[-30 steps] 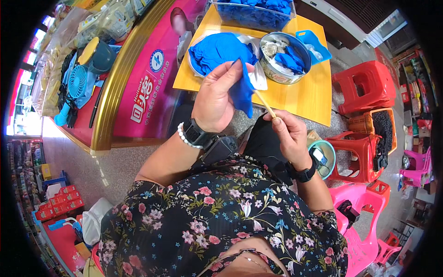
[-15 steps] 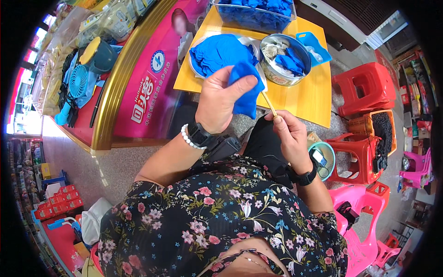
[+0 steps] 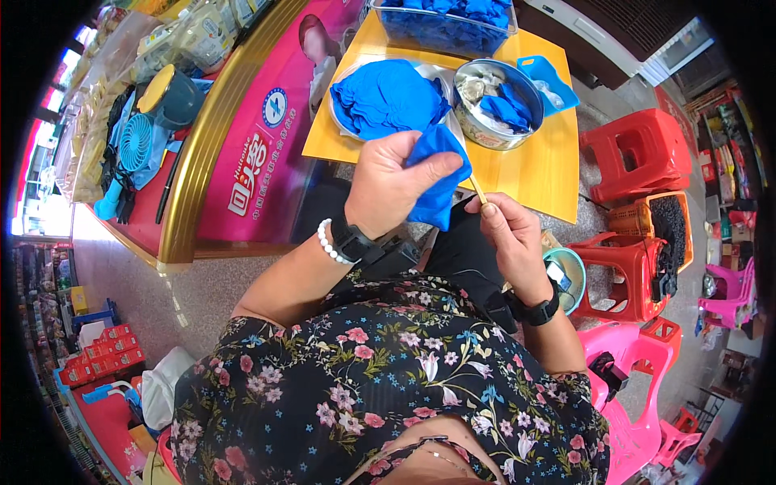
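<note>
My left hand (image 3: 380,186) pinches a small piece of blue fabric (image 3: 434,202) between thumb and fingers, above the near edge of the yellow table. The fabric hangs down below the thumb. My right hand (image 3: 514,238) grips a thin wooden stick (image 3: 479,192) near its lower end. The stick slants up to the left, and its far end meets the fabric; whether the tip is inside or behind it is hidden. Beyond my hands, a heap of flat blue fabric pieces (image 3: 388,97) lies on a white plate. Beside it stands a round tin (image 3: 495,139) holding blue and whitish pieces.
On the yellow table (image 3: 543,182), a clear tub (image 3: 440,39) full of blue pieces stands at the back, with a blue plastic basket (image 3: 558,97) right of the tin. Red stools (image 3: 638,153) stand to the right. A gold-edged counter (image 3: 194,178) runs along the left.
My left hand has come slightly down toward my body with the blue fabric, which now hangs lower. The right hand keeps its hold on the stick and has barely moved.
</note>
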The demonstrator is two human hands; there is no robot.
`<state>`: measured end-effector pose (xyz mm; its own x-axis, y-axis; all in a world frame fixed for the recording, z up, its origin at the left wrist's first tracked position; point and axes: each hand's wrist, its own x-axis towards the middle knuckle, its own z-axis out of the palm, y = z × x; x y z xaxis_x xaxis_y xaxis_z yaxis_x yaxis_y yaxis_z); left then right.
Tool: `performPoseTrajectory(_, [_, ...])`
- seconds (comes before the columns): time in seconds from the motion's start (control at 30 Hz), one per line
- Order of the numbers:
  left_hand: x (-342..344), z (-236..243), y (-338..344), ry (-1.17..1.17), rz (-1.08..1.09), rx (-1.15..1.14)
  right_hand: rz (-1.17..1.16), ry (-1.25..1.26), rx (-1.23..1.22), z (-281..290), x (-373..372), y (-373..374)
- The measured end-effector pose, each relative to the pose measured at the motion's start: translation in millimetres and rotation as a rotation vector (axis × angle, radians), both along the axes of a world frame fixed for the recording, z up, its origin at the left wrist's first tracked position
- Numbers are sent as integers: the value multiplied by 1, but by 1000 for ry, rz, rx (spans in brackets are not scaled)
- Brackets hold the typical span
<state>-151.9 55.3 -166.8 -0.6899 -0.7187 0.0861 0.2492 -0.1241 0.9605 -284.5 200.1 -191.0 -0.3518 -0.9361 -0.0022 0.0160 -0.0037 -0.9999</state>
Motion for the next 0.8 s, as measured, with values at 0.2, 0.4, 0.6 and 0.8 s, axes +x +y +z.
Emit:
performPoseTrajectory(0.2, [0,-4,0,-40,29,-103,-32,9,-5,-4,4,-3])
performPoseTrajectory(0.4, [1,3,0,-52,-16,-9,-11,15,-25,-6,0,-4])
performPoseTrajectory(0.6, [0,9,-4,-30,0,-41,-14,160,-24,0,0,-4])
performPoseTrajectory(0.8, [6,8,-11,-31,-89,-20,13,165,-7,2,4,-5])
